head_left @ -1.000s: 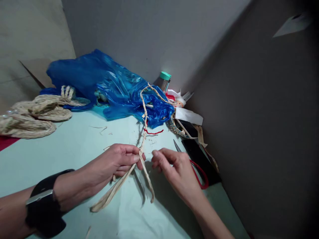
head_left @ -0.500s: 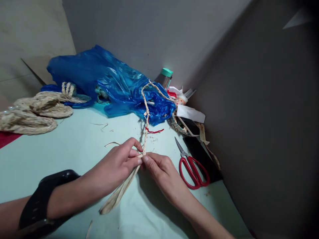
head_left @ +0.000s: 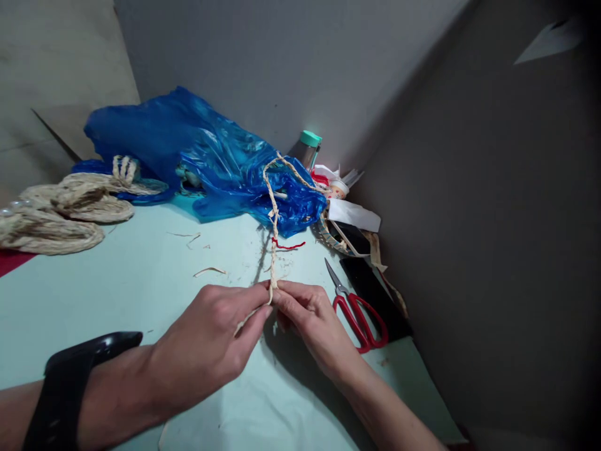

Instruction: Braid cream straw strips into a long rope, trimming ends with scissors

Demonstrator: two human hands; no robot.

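A pale braided cord [head_left: 273,257] of dried plant fibre runs from the blue bag down to my fingertips, with a red string [head_left: 290,247] tied round it. My right hand [head_left: 312,316] pinches the braid's lower end between thumb and fingers. Close against it, my left hand [head_left: 225,326] has its fingers closed on a loose fibre strand [head_left: 268,297] coming off that end. A black band sits on the left wrist. The left hand hides most of the loose strands below the braid.
Red-handled scissors [head_left: 361,319] lie right of my hands, beside a flat black object [head_left: 370,294]. A blue plastic bag [head_left: 188,150] fills the back, near a green-capped bottle [head_left: 307,147]. Coiled fibre bundles [head_left: 61,213] lie at left. Grey wall [head_left: 469,219] rises at right.
My left hand has turned over, knuckles now upward, and gripped a strand close to the braid's end. The long loose strands that hung below have gone behind the hand. My right hand keeps its pinch.
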